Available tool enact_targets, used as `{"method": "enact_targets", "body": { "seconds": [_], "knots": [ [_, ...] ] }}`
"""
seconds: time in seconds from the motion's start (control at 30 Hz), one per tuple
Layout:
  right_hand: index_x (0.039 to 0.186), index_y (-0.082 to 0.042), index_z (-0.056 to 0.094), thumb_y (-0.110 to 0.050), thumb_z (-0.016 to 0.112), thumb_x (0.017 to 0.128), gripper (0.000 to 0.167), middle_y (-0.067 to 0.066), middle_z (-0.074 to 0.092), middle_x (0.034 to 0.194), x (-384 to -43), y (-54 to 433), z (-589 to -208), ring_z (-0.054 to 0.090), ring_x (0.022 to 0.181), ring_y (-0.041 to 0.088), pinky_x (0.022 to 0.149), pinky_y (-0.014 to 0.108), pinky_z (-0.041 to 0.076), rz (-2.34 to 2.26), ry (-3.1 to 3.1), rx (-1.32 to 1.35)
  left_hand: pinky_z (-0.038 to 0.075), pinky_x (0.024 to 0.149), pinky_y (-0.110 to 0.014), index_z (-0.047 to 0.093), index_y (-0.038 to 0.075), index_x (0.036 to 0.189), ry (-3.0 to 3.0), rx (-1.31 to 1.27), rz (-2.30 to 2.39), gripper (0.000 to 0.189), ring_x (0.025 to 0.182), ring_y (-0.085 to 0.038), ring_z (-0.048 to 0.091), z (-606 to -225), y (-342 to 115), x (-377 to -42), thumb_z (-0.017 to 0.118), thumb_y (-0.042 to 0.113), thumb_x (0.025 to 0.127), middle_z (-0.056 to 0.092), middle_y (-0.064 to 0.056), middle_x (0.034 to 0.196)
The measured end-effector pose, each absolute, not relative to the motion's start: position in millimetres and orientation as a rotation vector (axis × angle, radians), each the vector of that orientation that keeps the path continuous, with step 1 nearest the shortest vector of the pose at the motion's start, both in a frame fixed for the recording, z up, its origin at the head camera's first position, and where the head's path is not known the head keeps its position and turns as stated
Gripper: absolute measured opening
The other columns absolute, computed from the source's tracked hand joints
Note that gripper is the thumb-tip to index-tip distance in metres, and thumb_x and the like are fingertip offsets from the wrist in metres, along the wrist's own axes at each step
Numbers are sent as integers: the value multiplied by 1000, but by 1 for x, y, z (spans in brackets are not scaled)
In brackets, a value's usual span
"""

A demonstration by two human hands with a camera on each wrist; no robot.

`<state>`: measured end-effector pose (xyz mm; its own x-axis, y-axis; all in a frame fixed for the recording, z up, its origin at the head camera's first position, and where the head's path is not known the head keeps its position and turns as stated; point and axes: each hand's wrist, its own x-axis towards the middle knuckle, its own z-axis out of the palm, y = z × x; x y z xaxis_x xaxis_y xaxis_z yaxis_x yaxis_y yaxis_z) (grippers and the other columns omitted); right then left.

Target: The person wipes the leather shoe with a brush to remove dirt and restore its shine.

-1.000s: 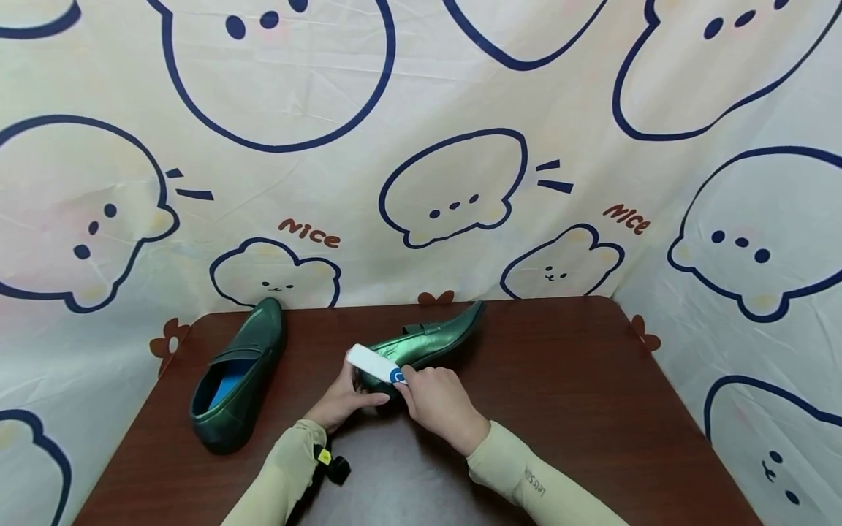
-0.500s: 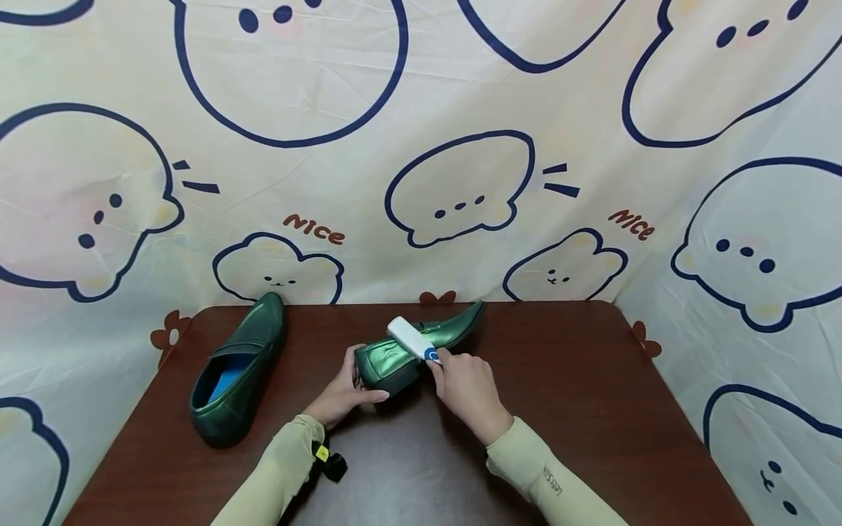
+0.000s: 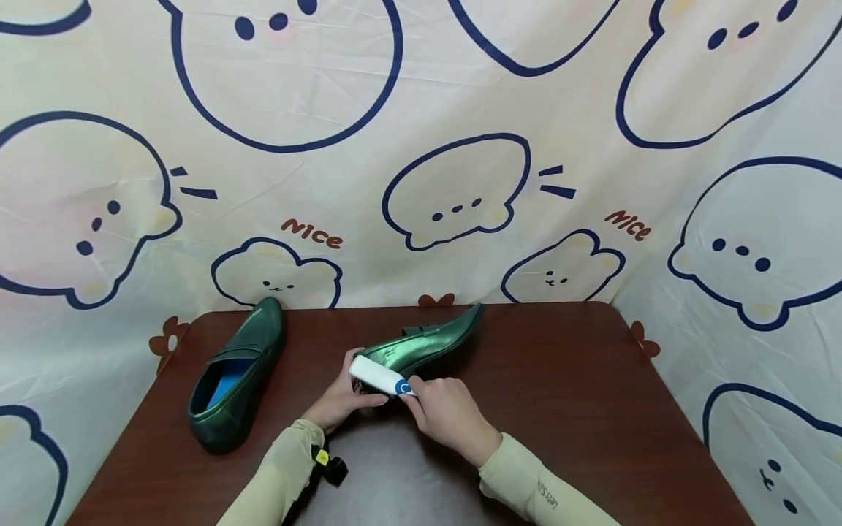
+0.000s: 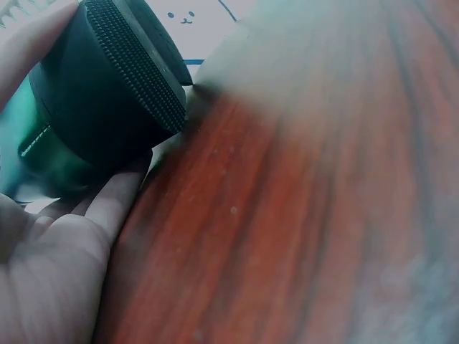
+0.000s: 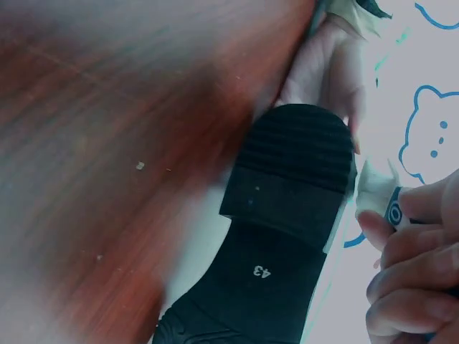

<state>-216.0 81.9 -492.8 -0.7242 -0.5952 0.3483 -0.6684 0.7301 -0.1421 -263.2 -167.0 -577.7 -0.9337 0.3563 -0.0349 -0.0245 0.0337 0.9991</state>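
A shiny green loafer (image 3: 427,345) lies tilted on its side near the table's middle, toe toward the back right. My left hand (image 3: 338,398) grips it round the heel; the left wrist view shows the heel (image 4: 107,93) between thumb and fingers. My right hand (image 3: 450,416) holds a white brush (image 3: 375,375) by its blue-marked end. The brush lies across the shoe's side near the heel, its underside mostly hidden. In the right wrist view, the black sole (image 5: 272,265) bears the number 43, and the right fingers (image 5: 416,279) curl beside it.
A second green loafer (image 3: 240,372) with a blue insole stands upright at the left of the brown table (image 3: 566,365). A white cloth with cartoon drawings (image 3: 454,95) hangs behind and at the sides. A black device (image 3: 335,471) is strapped at the left wrist.
The brush in my right hand went forward along the loafer toward its toe, then came back to the heel. My left hand keeps its grip with little movement.
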Motion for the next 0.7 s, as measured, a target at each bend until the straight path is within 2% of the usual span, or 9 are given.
{"method": "enact_targets", "body": {
  "seconds": [0.13,0.3,0.47,0.7],
  "knots": [
    [84,-15,62,-28,69,100,21,-6,55,61,-216,86,-494,45,51,4,47,24,38,365,-2649,1003,42,102,-29,19,19,151,2048,382,1974,97,135,-29,35,-577,-166,-263,88,14,82,37,-14,150],
    [85,-16,63,-28,70,99,20,-5,56,61,-221,94,-493,51,52,7,47,25,40,382,-2641,986,38,104,-20,19,19,151,2044,369,1968,95,140,-29,33,-576,-168,-264,86,15,84,33,-14,153],
    [83,-16,63,-29,71,99,22,-6,53,60,-231,111,-491,47,51,7,47,26,37,408,-2647,869,39,104,-17,17,20,151,2013,337,1976,95,146,-29,30,-577,-168,-264,85,15,85,30,-14,157],
    [88,-13,67,-25,74,97,16,-4,61,65,-238,126,-488,45,51,8,48,25,38,471,-2674,727,42,104,-20,16,21,151,1975,333,1982,96,146,-29,31,-577,-168,-264,85,13,85,30,-14,158]
  ]
}}
